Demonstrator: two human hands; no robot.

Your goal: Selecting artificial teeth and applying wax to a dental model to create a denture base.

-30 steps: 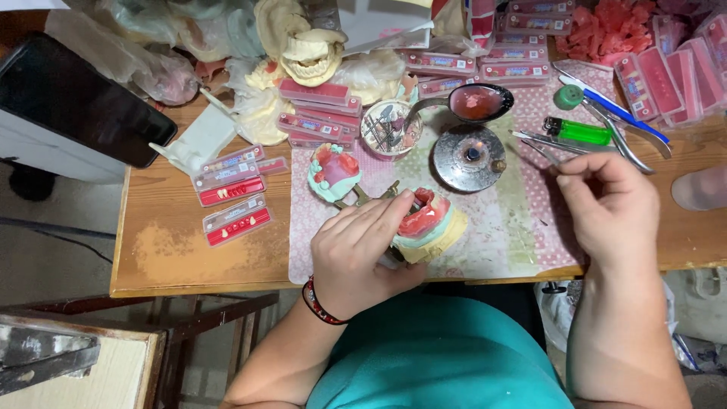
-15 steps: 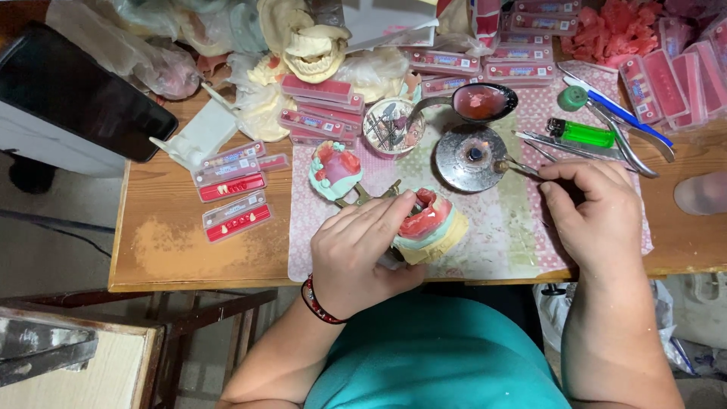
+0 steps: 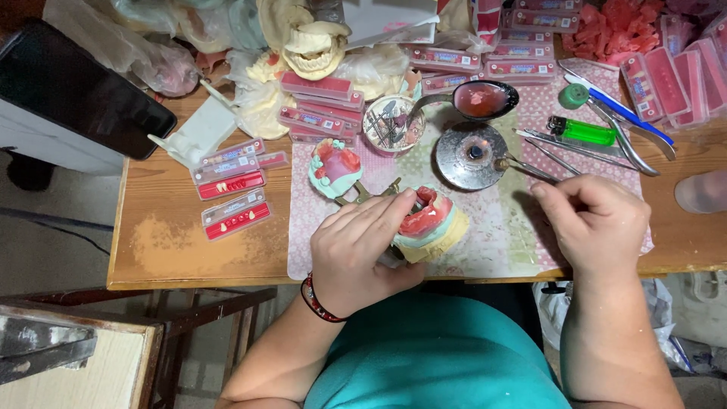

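Note:
My left hand (image 3: 362, 250) grips a dental model (image 3: 429, 221) with a pink wax rim on a pale green and yellow plaster base, held on the patterned mat (image 3: 500, 227) near the table's front edge. My right hand (image 3: 594, 223) holds a thin metal instrument (image 3: 522, 168) whose tip reaches the round metal burner (image 3: 472, 155). A second green and pink model (image 3: 334, 167) on a brass articulator lies just left of the held one.
A spoon with pink wax (image 3: 478, 98), a green lighter (image 3: 583, 130), pliers (image 3: 628, 125), a cup of tools (image 3: 388, 125), flat boxes of artificial teeth (image 3: 235, 198), plaster casts (image 3: 307, 42) and a black phone (image 3: 76, 87) crowd the wooden table (image 3: 182, 242).
My right hand moved left and forward, bringing the metal instrument's tip to the burner. My left hand stayed on the wax model.

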